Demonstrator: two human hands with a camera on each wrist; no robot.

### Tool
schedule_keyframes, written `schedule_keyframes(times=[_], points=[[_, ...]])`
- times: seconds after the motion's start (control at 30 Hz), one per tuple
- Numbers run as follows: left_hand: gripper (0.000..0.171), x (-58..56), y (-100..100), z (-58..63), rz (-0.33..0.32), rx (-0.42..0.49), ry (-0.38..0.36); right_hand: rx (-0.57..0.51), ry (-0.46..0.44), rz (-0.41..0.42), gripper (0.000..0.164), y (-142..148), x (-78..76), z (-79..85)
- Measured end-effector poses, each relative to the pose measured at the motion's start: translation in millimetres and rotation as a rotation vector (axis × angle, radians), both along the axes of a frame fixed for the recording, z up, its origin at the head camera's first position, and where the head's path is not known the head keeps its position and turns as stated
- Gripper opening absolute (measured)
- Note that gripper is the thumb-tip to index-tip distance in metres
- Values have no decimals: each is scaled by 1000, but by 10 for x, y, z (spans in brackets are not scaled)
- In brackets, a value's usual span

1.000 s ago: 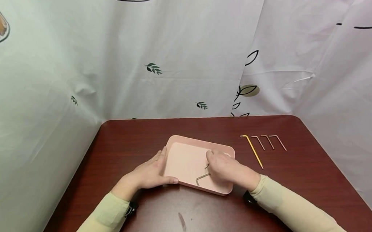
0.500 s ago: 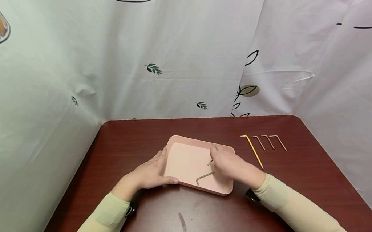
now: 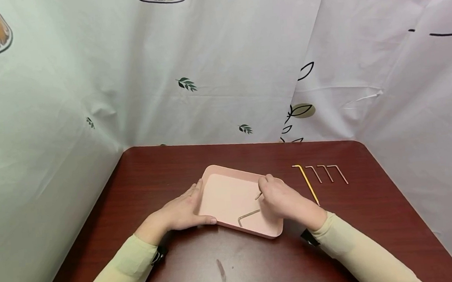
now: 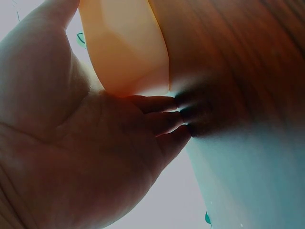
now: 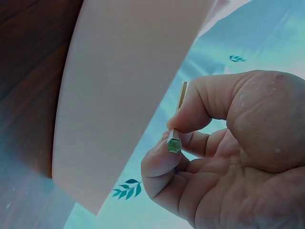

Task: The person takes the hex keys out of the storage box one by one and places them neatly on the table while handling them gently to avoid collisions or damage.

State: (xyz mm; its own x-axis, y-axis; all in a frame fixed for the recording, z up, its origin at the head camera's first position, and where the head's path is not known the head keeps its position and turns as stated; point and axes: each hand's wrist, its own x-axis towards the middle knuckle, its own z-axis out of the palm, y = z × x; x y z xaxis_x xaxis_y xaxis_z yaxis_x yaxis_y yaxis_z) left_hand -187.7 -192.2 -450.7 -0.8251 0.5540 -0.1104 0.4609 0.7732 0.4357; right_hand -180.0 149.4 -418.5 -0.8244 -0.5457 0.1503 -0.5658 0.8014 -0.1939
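Note:
In the head view, my left hand (image 3: 179,209) rests against the left side of a pink tray (image 3: 223,190), fingers straight along its wall and thumb at the near rim. The left wrist view shows those fingers touching the tray's outside (image 4: 128,47). Over the tray's right part, my right hand (image 3: 288,200) pinches a hex key (image 5: 174,143) between thumb and forefinger; its six-sided end shows in the right wrist view. Another L-shaped hex key (image 3: 249,215) lies on the tray floor, close to the right hand.
Right of the tray, a yellow hex key (image 3: 308,182) and several smaller ones, such as the rightmost hex key (image 3: 338,173), lie in a row on the dark red table (image 3: 164,163). White patterned sheets (image 3: 214,93) close off the back and sides.
My right hand has shifted a little to the right inside the tray, carrying the pinched hex key. The left hand, tray and other hex keys stay in place.

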Motion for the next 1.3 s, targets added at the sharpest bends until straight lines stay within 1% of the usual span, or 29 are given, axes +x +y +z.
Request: schedule_keyframes(times=[0.07, 0.2, 0.47, 0.77, 1.0, 1.3], points=[[135, 4, 2, -4, 0, -5, -2, -5, -17, -8, 18, 19, 9, 13], [135, -6, 3, -12, 8, -2, -7, -7, -24, -11, 18, 64, 13, 35], [134, -5, 6, -4, 16, -5, -16, 3, -56, -56, 17, 122, 11, 69], [135, -8, 7, -3, 20, -11, -21, -15, -13, -70, 19, 208, -1, 69], [137, -1, 10, 2, 24, -19, -22, -34, -35, -118, 13, 276, -14, 62], [138, -5, 11, 2, 35, -18, -36, -38, -44, -134, 17, 355, -24, 75]])
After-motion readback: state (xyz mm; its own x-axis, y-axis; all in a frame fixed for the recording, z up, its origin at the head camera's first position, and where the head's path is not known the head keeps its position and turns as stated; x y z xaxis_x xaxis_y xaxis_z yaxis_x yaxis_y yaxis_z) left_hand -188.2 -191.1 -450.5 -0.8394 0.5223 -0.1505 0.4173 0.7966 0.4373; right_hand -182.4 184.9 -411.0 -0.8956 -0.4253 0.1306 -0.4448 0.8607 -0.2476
